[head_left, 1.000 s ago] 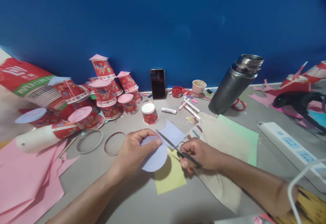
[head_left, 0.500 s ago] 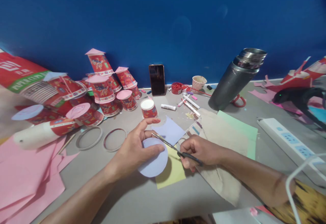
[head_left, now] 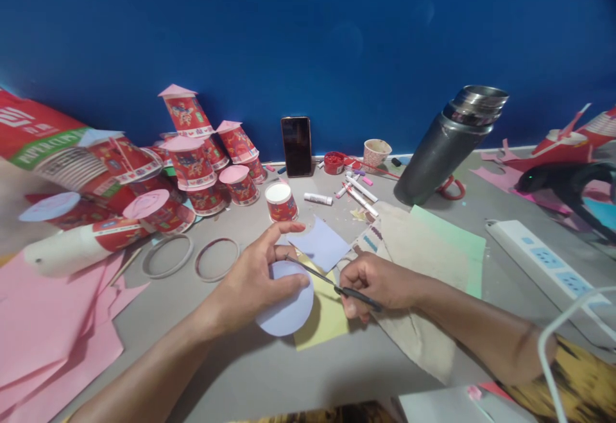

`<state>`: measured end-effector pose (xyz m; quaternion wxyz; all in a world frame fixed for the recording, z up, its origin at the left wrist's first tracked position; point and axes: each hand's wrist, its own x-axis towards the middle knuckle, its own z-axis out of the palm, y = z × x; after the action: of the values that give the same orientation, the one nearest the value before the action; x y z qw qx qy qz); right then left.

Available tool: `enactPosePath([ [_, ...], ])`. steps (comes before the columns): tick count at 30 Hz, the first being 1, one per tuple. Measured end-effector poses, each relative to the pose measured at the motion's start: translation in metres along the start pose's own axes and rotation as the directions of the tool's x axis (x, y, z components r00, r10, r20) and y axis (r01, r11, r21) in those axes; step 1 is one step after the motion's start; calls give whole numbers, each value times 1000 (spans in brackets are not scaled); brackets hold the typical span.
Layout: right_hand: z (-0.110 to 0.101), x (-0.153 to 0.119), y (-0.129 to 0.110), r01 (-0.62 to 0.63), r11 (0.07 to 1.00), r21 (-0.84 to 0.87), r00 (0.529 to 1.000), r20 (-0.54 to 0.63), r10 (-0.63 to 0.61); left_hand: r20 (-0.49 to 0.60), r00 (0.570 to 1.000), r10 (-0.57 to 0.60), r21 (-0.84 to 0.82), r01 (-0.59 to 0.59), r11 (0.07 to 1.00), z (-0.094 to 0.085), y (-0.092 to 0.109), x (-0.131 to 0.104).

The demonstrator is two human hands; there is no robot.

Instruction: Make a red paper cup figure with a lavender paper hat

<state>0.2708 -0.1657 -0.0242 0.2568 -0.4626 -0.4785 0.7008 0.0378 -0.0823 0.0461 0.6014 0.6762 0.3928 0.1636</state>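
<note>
Between thumb and fingers, my left hand [head_left: 262,275] grips a round piece of pale lilac paper [head_left: 285,310]. My right hand [head_left: 373,285] is wrapped round the black handles of a pair of scissors [head_left: 323,275]. The blades point left and reach the upper edge of the lilac disc; whether they touch it I cannot tell. Beneath them lies a yellow sheet [head_left: 327,317]. Just beyond, a lilac offcut [head_left: 321,243] with a curved cut edge rests on the table. A red paper cup [head_left: 280,203] stands upside down past my left fingertips.
Paper cups with pink cone tops [head_left: 192,160] are stacked at the left, near pink sheets [head_left: 43,320] and two tape rings [head_left: 168,256]. A phone [head_left: 296,147] leans on the blue wall. A dark flask [head_left: 443,147], a cloth [head_left: 418,269] and a power strip [head_left: 553,269] are rightward.
The lilac disc has shifted slightly left in my left hand. Otherwise both hands stay nearly where they were, with only a small shift of the whole view.
</note>
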Motion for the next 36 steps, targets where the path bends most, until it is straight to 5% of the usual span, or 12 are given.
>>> enactPosePath([
  [36, 5, 0, 3, -4, 1000, 5, 999, -43, 4, 58, 996, -69, 5, 69, 998, -2, -3, 1],
])
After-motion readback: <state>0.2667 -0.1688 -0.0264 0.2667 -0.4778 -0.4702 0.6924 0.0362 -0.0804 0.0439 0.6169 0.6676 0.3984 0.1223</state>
